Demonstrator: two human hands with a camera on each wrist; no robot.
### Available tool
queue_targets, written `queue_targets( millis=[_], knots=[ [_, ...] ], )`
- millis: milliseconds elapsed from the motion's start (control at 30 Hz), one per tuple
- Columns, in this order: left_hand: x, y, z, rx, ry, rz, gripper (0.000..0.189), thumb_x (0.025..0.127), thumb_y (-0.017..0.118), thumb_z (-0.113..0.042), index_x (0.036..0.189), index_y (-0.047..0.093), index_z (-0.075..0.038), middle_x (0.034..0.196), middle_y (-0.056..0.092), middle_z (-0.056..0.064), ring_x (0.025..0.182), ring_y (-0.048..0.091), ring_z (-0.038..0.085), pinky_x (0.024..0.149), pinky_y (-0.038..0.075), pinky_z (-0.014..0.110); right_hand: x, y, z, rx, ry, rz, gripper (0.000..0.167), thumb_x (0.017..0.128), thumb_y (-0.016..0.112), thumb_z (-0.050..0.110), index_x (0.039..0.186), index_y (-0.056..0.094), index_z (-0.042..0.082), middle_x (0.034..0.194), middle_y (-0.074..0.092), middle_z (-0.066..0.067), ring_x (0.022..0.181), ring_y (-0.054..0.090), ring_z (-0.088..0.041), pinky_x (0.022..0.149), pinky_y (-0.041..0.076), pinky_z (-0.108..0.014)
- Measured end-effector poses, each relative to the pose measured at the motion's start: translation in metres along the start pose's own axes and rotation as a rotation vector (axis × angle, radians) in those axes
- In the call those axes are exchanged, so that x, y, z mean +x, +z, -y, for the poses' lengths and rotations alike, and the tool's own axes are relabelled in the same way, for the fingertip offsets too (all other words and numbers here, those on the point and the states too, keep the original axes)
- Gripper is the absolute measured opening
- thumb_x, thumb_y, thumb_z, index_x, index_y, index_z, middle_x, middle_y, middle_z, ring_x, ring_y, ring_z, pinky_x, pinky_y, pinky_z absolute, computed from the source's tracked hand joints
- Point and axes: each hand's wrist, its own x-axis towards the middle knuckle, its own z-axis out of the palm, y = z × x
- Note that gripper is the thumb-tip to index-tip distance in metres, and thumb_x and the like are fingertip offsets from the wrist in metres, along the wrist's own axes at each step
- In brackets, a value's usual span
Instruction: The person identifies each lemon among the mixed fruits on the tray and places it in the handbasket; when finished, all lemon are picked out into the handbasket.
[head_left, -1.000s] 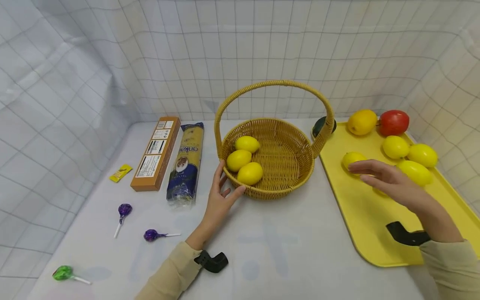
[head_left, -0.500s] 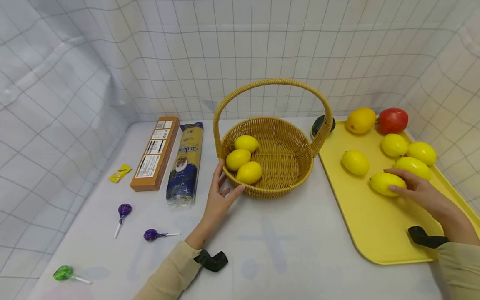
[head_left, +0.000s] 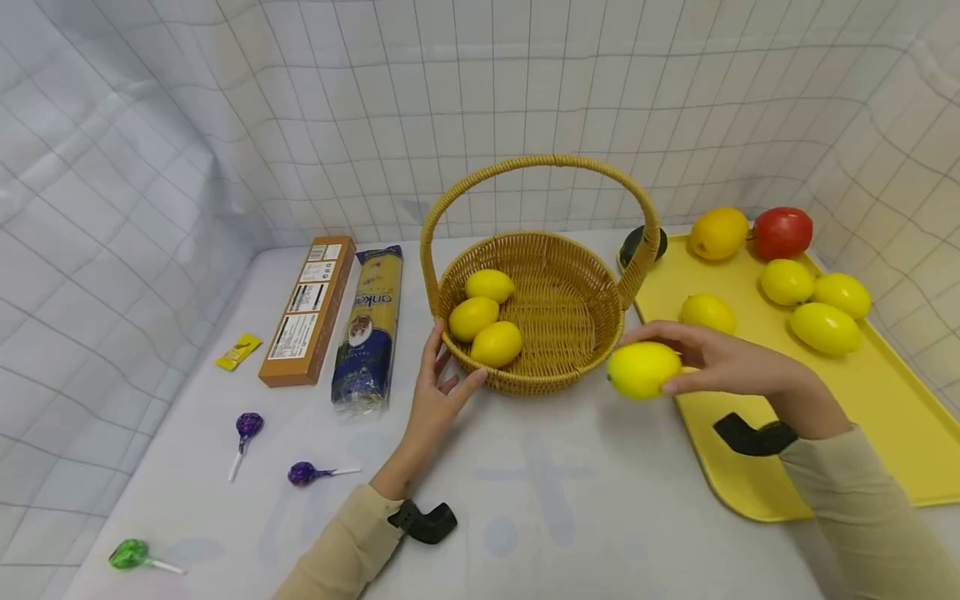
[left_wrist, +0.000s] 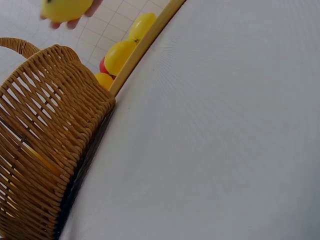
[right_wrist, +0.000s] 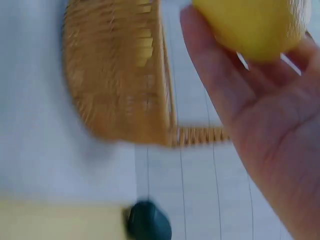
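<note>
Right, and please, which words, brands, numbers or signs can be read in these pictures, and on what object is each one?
"ank": on the blue-and-gold packet; the following letters and smaller print are unclear.
Brown box: barcode and label print, too small to read.
Yellow sachet: small dark mark, unreadable.
Lollipop wrappers: no readable text.

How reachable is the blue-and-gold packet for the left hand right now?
Likely yes: the packet lies just left of the left hand, with nothing on top of it and bare table between them. The hand would only need to leave the wicker basket, which it touches.
</note>
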Motion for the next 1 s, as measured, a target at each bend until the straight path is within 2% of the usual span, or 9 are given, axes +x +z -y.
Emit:
queue_targets(
  millis=[100,167,267,400,567,667,800,900,1000],
  knots=[
    [-0.004,0.002,-0.010,-0.021,-0.004,0.010,0.083,0.089,0.062,-0.003,0.152,0.010,-0.017,0.154,0.008,0.006,0.135,0.020,0.032,0.102,0.030,0.051,0.047,0.006,0.001,-0.001,0.059,-0.052,0.048,0.090,0.062,0.007,0.135,0.045,0.010,0.131,0.047,-0.008,0.104,0.050,-0.025,0.084,0.046,-0.035],
    [-0.005,0.004,-0.017,-0.021,-0.002,0.014,0.082,0.089,0.061,0.000,0.152,0.010,-0.012,0.154,0.007,0.011,0.135,0.020,0.036,0.101,0.029,0.054,0.074,0.009,-0.003,-0.007,0.107,-0.042,0.047,0.091,0.064,0.015,0.135,0.047,0.013,0.129,0.047,-0.005,0.103,0.050,-0.025,0.084,0.045,-0.037],
    [-0.006,0.006,-0.021,-0.008,-0.005,0.015,0.082,0.089,0.061,0.001,0.151,0.009,-0.009,0.154,0.007,0.013,0.134,0.021,0.037,0.100,0.030,0.054,0.106,0.014,-0.012,-0.057,0.132,0.067,0.048,0.090,0.065,0.022,0.134,0.048,0.013,0.128,0.048,-0.003,0.105,0.049,-0.024,0.088,0.043,-0.039],
    [-0.004,0.006,-0.016,-0.007,0.001,0.020,0.081,0.089,0.062,-0.004,0.152,0.011,-0.012,0.154,0.008,0.010,0.134,0.022,0.035,0.100,0.030,0.054,0.131,0.019,-0.022,-0.115,0.117,0.186,0.049,0.089,0.066,0.026,0.133,0.048,0.012,0.130,0.048,-0.002,0.113,0.045,-0.020,0.094,0.037,-0.038],
    [0.001,0.002,0.002,0.021,0.007,0.007,0.081,0.090,0.064,-0.010,0.151,0.013,-0.026,0.154,0.011,-0.001,0.134,0.024,0.028,0.100,0.033,0.049,0.148,0.028,-0.025,-0.084,0.129,0.167,0.052,0.089,0.066,0.030,0.135,0.048,0.015,0.134,0.045,0.000,0.116,0.043,-0.017,0.097,0.036,-0.037],
    [0.002,0.001,0.005,0.036,0.026,0.003,0.080,0.090,0.064,-0.013,0.151,0.014,-0.028,0.153,0.012,-0.002,0.134,0.025,0.027,0.100,0.034,0.047,0.158,0.034,-0.027,-0.070,0.146,0.145,0.052,0.089,0.065,0.029,0.136,0.047,0.017,0.135,0.044,0.001,0.116,0.044,-0.016,0.096,0.037,-0.036],
    [0.002,0.000,0.006,0.041,0.037,-0.002,0.081,0.090,0.065,-0.016,0.151,0.014,-0.029,0.153,0.012,-0.001,0.133,0.026,0.028,0.100,0.035,0.047,0.166,0.039,-0.030,-0.091,0.154,0.112,0.047,0.093,0.060,0.022,0.137,0.048,0.012,0.136,0.045,-0.002,0.122,0.040,-0.016,0.100,0.032,-0.036],
    [0.001,-0.001,0.005,0.048,0.032,-0.009,0.081,0.090,0.066,-0.017,0.151,0.014,-0.031,0.153,0.013,-0.003,0.133,0.026,0.027,0.099,0.035,0.046,0.163,0.038,-0.027,-0.131,0.150,0.037,0.045,0.095,0.057,0.020,0.137,0.047,0.007,0.137,0.045,-0.006,0.127,0.037,-0.020,0.103,0.029,-0.040],
    [0.001,-0.001,0.005,0.044,0.034,-0.001,0.081,0.090,0.065,-0.014,0.151,0.014,-0.031,0.153,0.013,-0.003,0.133,0.026,0.028,0.099,0.035,0.047,0.146,0.030,-0.022,-0.127,0.120,-0.011,0.046,0.096,0.056,0.019,0.139,0.045,0.006,0.139,0.043,-0.008,0.129,0.035,-0.025,0.103,0.030,-0.044]
  ],
)
